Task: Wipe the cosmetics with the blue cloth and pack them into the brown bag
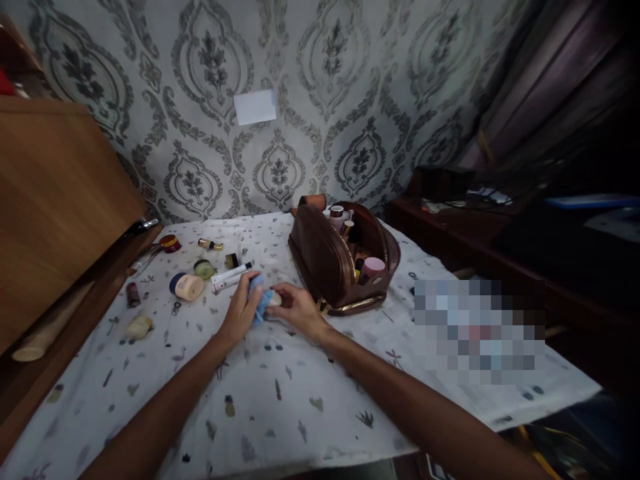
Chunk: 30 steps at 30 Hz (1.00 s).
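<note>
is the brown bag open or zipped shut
Open: the brown bag gapes at the top, showing a pink item inside.

Looks dim and cool-toned, palest across the tabletop (270, 413) and patterned wall (305, 137), sinking to near-black at far right. Casts soft shadows. Glints faintly on the gold zipper (361, 305). Renders the blue item (261, 308) softly. Stretches and blurs toward the corners; breaks into a pixelated patch (480, 333), lower right.
</note>
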Each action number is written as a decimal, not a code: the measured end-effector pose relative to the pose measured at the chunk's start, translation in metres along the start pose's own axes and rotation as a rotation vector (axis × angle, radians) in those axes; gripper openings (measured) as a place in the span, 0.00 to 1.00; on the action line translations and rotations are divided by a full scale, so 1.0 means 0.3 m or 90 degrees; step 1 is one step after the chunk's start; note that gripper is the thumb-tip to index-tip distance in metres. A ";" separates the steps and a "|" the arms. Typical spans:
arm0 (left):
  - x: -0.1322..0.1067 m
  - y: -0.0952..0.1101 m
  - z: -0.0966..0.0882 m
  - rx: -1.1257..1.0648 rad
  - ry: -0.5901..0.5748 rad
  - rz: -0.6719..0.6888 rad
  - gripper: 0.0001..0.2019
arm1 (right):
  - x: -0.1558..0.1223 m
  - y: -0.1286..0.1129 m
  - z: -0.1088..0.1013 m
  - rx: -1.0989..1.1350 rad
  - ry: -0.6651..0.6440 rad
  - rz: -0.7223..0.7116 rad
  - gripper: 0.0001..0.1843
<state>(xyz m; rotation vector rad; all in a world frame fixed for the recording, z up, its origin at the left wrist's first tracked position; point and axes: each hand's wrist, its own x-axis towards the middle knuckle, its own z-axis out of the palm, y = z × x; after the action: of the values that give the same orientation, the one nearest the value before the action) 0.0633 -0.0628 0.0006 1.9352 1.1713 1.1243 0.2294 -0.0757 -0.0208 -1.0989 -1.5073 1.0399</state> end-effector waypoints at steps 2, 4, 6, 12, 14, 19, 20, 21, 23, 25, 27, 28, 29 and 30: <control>-0.010 0.011 0.007 0.088 -0.047 0.082 0.15 | 0.010 0.010 -0.003 0.105 -0.007 0.010 0.19; -0.018 0.019 0.012 0.171 -0.087 0.134 0.13 | 0.010 0.010 -0.004 0.134 -0.022 -0.004 0.19; -0.022 0.025 0.012 0.215 -0.088 0.116 0.11 | 0.001 0.001 -0.001 0.123 -0.036 -0.009 0.19; 0.005 0.020 -0.002 0.013 -0.029 -0.063 0.10 | -0.029 -0.018 0.018 0.092 -0.054 -0.041 0.20; 0.020 0.011 -0.001 -0.114 -0.015 -0.151 0.12 | -0.031 -0.023 0.020 0.124 -0.064 -0.042 0.23; 0.032 0.007 0.014 -0.258 -0.050 -0.270 0.23 | -0.031 -0.051 0.021 0.218 -0.088 -0.016 0.25; 0.029 0.011 0.017 -0.296 -0.066 -0.292 0.25 | -0.032 -0.056 0.021 0.231 -0.079 -0.010 0.25; 0.026 0.016 0.020 -0.337 -0.085 -0.315 0.26 | -0.032 -0.061 0.021 0.232 -0.065 -0.006 0.24; 0.017 0.025 0.026 -0.410 -0.119 -0.342 0.29 | -0.031 -0.066 0.020 0.206 -0.021 -0.004 0.23; 0.008 0.032 0.030 -0.424 -0.132 -0.318 0.28 | -0.028 -0.067 0.015 0.165 0.026 -0.007 0.21; -0.001 0.035 0.030 -0.390 -0.130 -0.261 0.26 | -0.023 -0.064 0.008 0.138 0.047 -0.012 0.19; -0.004 0.036 0.028 -0.364 -0.123 -0.227 0.25 | -0.021 -0.062 0.005 0.133 0.053 -0.018 0.19; -0.006 0.037 0.025 -0.331 -0.110 -0.189 0.24 | -0.019 -0.060 0.002 0.131 0.054 -0.025 0.20; -0.007 0.037 0.021 -0.290 -0.094 -0.148 0.23 | -0.018 -0.057 0.000 0.132 0.051 -0.031 0.21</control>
<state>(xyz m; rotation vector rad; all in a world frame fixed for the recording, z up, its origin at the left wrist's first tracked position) 0.0729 -0.0698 0.0061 1.4677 0.9342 1.0009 0.2276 -0.0847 -0.0054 -0.9432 -1.3243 1.0793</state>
